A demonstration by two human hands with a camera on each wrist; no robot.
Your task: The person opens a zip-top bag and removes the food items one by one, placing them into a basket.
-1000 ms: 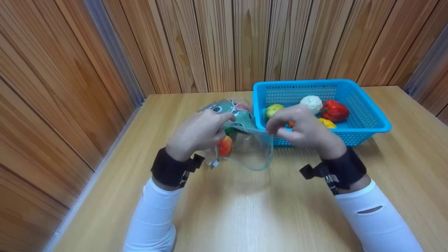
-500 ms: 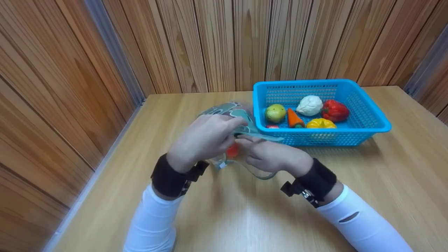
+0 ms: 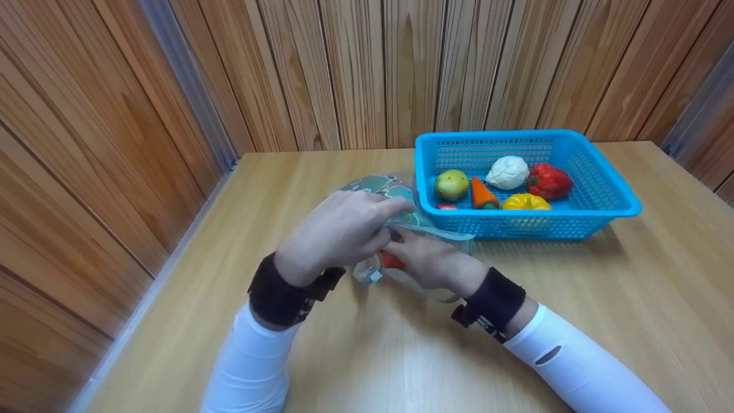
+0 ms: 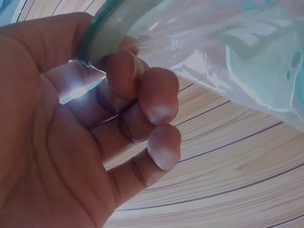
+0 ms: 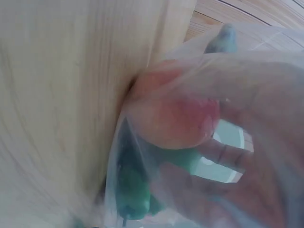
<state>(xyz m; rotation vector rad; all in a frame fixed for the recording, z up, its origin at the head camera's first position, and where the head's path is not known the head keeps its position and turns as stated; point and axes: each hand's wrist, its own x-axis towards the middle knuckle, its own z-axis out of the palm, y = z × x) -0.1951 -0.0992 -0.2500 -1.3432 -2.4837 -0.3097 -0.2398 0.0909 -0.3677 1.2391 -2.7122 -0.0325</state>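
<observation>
A clear bag (image 3: 424,221) with a blue-green rim and printed pattern lies on the wooden table. My left hand (image 3: 347,232) pinches its rim (image 4: 95,33) between thumb and curled fingers, as the left wrist view shows. Reaching through the bag's mouth is my right hand (image 3: 430,258). In the right wrist view its fingers (image 5: 223,154) curve round a red-orange peach (image 5: 175,116), partly blurred by the film. Below the peach inside the bag shows a green vegetable (image 5: 133,194) with a stem. The right fingertips are partly hidden behind the peach.
Right behind the bag stands a blue perforated basket (image 3: 608,198). It holds a green-yellow fruit (image 3: 451,184), an orange carrot (image 3: 483,192), a white vegetable (image 3: 508,172), a red bell pepper (image 3: 549,180) and a yellow ribbed squash (image 3: 525,202). Wooden walls border the table at back and left.
My right hand has moved left and down from the basket's front edge into the bag and round the peach. My left hand, holding the rim, has shifted slightly right; bag and peach have shifted too.
</observation>
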